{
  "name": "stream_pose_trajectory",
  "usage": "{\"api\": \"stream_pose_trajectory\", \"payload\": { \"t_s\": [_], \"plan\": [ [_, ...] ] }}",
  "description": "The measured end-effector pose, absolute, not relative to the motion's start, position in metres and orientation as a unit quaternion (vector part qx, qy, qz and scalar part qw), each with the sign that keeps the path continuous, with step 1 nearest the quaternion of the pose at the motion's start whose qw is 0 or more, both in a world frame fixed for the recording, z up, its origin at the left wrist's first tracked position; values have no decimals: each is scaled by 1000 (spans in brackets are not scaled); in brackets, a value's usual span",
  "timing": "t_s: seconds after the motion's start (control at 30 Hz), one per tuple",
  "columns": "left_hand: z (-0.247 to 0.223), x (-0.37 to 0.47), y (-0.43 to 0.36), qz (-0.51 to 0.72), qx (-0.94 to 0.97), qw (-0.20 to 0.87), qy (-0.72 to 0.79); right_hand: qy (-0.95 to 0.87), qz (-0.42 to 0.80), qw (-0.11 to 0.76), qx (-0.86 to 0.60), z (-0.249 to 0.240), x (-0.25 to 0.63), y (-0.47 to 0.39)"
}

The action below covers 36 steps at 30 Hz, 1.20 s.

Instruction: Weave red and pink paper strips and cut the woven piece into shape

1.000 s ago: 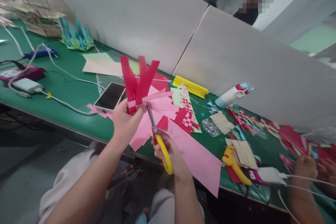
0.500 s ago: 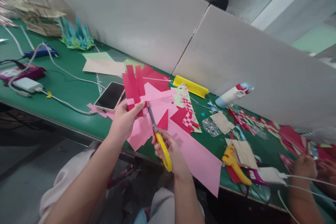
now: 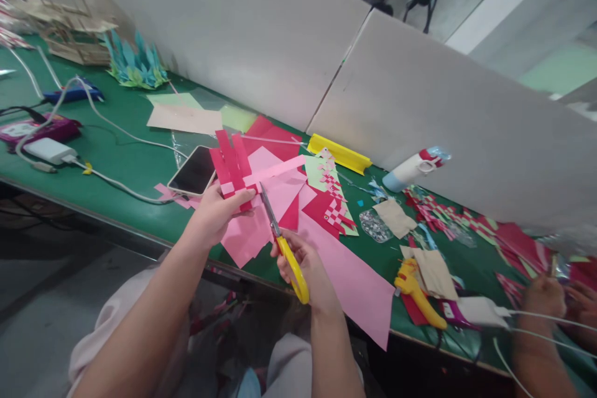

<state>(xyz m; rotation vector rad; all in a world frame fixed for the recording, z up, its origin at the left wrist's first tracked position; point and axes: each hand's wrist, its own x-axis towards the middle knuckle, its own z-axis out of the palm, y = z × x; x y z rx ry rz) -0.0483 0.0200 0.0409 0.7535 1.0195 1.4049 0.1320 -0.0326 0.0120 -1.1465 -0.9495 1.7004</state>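
My left hand [image 3: 219, 208] is closed on a piece of red paper [image 3: 232, 165] slit into strips, its thumb pressing on top. Pale pink strips cross the red ones, and one long pink strip [image 3: 277, 169] sticks out to the right. My right hand [image 3: 303, 264] grips yellow-handled scissors [image 3: 292, 268], whose blades point up and left to the right edge of the woven piece. Underneath lie sheets of pink paper [image 3: 268, 165]. A phone [image 3: 193, 171] rests just beyond my left hand.
To the right are red-and-pink woven paper fish [image 3: 333, 214], a yellow holder [image 3: 339, 154], a white bottle [image 3: 413, 169] and a yellow glue gun [image 3: 420, 295]. Another person's hands [image 3: 543, 295] work at the far right. Cables [image 3: 116, 130] run across the left side.
My left hand has tilted the red woven paper and brought it slightly lower. The scissors have shifted a little. In the background, a person has moved left behind the partition.
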Motion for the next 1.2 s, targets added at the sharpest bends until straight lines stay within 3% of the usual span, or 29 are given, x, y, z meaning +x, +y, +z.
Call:
{"api": "stream_pose_trajectory", "payload": {
  "t_s": [0.37,1.2],
  "plan": [
    [32,-48,21,617,414,505,439,-435,679,397,-438,16,134,-40],
    [34,-47,20,604,355,572,425,-362,684,424,-470,20,122,-39]
  ]
}}
